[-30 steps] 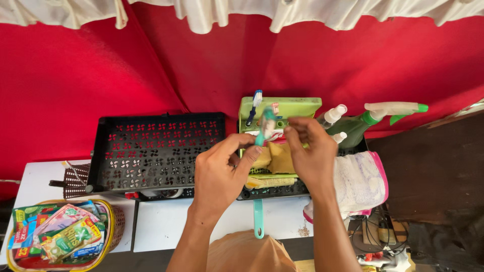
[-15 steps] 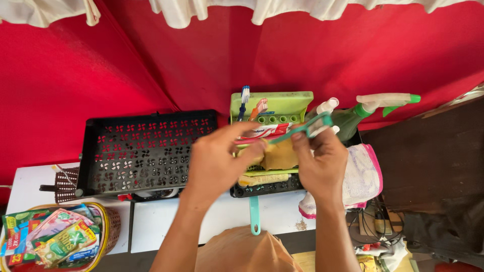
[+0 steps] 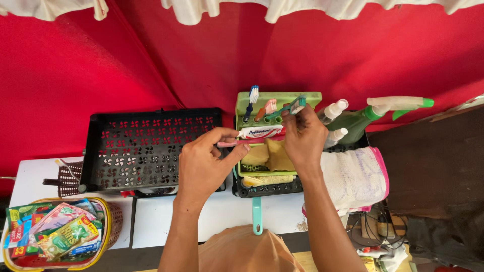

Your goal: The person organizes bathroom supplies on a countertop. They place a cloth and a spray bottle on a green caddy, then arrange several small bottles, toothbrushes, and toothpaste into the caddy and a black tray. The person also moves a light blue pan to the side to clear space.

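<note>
Four toothbrushes (image 3: 250, 103), three spray bottles (image 3: 355, 123), two black crates (image 3: 151, 146), one toothpaste tube (image 3: 261, 132), one sachet basket (image 3: 108, 221).

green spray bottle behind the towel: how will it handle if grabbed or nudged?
The green spray bottle leans, not upright, so it probably tips or slides if nudged. Its long trigger head overhangs, likely top-heavy. The plastic looks smooth, perhaps slippery; fill level cannot be seen.

Two bare forearms rose from the bottom edge of the view, side by side. The left hand (image 3: 206, 161) was lifted with its back to the camera, wrist bent slightly, thumb and forefinger pinched together and pointing right, the other fingers curled under. The right hand (image 3: 301, 135) reached farther forward and higher, arm nearly straight, fingertips (image 3: 291, 112) bunched in a tight pinch at the top. The hands were close together, not touching.
</note>
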